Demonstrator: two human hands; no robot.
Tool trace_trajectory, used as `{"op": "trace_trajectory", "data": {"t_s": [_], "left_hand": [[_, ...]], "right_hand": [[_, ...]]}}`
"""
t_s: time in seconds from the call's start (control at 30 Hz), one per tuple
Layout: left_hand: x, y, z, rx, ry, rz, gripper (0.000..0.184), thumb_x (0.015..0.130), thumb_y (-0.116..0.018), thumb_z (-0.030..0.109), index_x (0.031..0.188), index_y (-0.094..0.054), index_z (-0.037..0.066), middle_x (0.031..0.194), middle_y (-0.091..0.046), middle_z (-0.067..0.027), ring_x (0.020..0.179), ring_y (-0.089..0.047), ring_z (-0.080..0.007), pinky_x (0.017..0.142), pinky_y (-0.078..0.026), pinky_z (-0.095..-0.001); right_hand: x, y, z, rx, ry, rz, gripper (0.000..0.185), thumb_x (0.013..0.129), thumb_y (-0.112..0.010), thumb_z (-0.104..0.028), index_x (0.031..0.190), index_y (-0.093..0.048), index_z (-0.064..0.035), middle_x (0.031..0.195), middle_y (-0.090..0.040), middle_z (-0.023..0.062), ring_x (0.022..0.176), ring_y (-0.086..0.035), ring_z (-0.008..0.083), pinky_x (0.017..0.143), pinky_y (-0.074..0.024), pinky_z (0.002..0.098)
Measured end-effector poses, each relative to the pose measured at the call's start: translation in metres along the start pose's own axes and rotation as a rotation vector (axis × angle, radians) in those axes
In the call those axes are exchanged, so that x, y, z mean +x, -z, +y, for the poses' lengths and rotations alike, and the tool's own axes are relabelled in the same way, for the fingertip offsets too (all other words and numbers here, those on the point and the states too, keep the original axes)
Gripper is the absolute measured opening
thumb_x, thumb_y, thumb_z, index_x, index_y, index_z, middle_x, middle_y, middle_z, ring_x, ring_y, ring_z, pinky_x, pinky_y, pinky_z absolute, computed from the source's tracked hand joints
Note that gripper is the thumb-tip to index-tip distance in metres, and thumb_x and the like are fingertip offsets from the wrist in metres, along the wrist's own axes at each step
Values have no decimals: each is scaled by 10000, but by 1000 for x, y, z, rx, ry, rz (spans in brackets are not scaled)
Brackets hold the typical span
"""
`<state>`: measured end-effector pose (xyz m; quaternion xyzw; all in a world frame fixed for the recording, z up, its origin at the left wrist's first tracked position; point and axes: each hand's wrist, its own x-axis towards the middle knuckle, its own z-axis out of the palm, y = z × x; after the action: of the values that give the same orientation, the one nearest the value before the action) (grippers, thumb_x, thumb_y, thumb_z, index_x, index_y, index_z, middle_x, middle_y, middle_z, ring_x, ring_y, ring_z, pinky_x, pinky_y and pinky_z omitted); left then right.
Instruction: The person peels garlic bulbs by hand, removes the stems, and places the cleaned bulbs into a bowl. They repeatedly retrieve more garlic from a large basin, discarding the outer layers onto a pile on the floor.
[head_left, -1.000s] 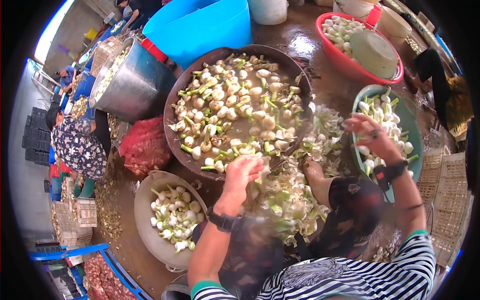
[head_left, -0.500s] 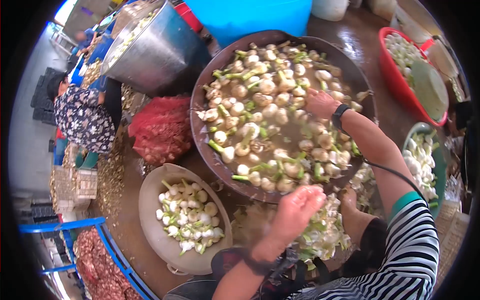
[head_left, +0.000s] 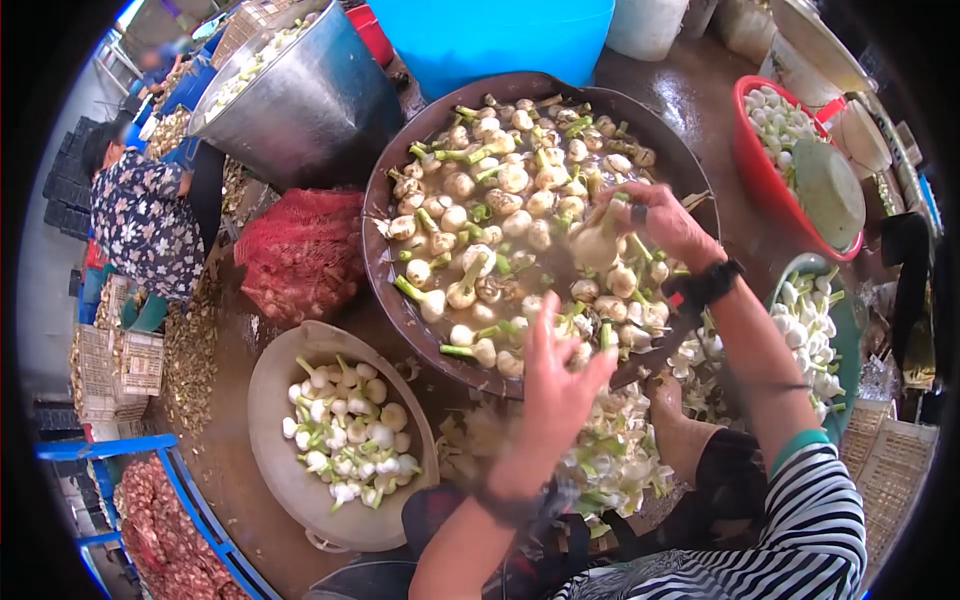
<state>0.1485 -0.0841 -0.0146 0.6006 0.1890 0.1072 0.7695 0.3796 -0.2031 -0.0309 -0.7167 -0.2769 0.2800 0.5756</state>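
Note:
My right hand is over the right side of a wide dark basin, its fingers closed round a large pale bulb with a stem. Many bulbs with short green stems lie in cloudy water in the basin. Near the basin's front edge, my left hand is raised with its fingers apart and nothing in it. Peeled skins and leaves are heaped below the basin, partly hidden by my left hand and forearm.
A grey oval basin of white bulbs stands at the left, below a red net sack. Red and green tubs are at the right. A metal pot and blue tub stand behind. A person sits at the left.
My right hand first moved from the green tub into the dark basin. It has since lifted to the right with a bulb. My left hand has risen towards the basin edge and its fingers have spread.

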Motion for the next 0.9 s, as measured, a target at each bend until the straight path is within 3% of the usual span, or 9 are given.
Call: {"op": "trace_trajectory", "data": {"t_s": [0.1,0.13,0.23,0.27,0.3,0.4,0.67,0.8,0.9], "left_hand": [[16,0,-14,162,-231,124,834,687,-737,54,1367,-254,13,1239,-400,-197,1143,-440,-248,976,-382,-362],[19,2,-11,-15,-124,39,760,685,-737,52,1312,-312,2,1188,-433,-183,1103,-466,-248,954,-393,-355],[11,1,-2,-52,-109,107,633,708,-696,-49,1227,-339,19,1133,-466,-126,967,-528,-166,701,-506,-256],[7,0,-3,83,-214,143,611,693,-713,-28,1193,-366,21,1104,-476,-123,951,-527,-179,726,-488,-280],[4,-1,-3,220,-314,193,589,677,-731,-6,1159,-393,23,1075,-487,-121,935,-526,-192,752,-470,-303],[-4,0,8,476,-540,244,548,649,-734,32,1117,-449,30,1048,-476,-156,962,-494,-298,861,-414,-380],[-18,23,33,-181,104,-264,560,717,-673,-40,1190,-393,70,994,-578,-74,795,-595,-130,632,-511,-258],[-28,30,48,-310,205,-399,481,782,-664,153,1196,-440,50,908,-606,-99,690,-605,-181,513,-504,-282],[-20,33,27,-710,442,-598,571,807,-483,507,1083,-530,8,820,-613,-148,537,-571,-235,382,-434,-299]], "right_hand": [[-40,-43,-52,-38,30,-49,344,919,-529,-264,1134,-591,-3,994,-628,47,863,-564,107,788,-478,270],[-49,-56,-59,0,-41,-39,377,918,-532,-284,1168,-572,-5,1033,-616,66,881,-555,119,779,-485,265],[-69,-96,-75,69,112,92,386,910,-552,-231,1239,-524,-31,949,-630,63,763,-597,99,707,-499,253],[-83,-107,-91,75,37,103,390,890,-585,-225,1212,-536,-9,947,-618,79,764,-584,117,689,-492,267],[-81,-117,-66,-47,251,197,327,876,-607,-227,1078,-570,28,850,-601,84,732,-546,125,648,-466,279],[-103,-139,-83,-172,41,415,277,885,-593,-254,877,-541,18,724,-552,77,682,-490,126,613,-431,300],[-134,-115,-75,-305,377,242,202,848,-536,-104,996,-555,32,805,-565,123,716,-541,197,665,-443,310],[-152,-114,-90,-265,268,252,199,845,-540,-57,1021,-587,25,773,-591,84,674,-532,131,626,-443,287],[-158,-124,-93,-37,121,386,225,849,-535,-24,1063,-595,12,810,-605,36,706,-532,101,626,-443,263]]}}
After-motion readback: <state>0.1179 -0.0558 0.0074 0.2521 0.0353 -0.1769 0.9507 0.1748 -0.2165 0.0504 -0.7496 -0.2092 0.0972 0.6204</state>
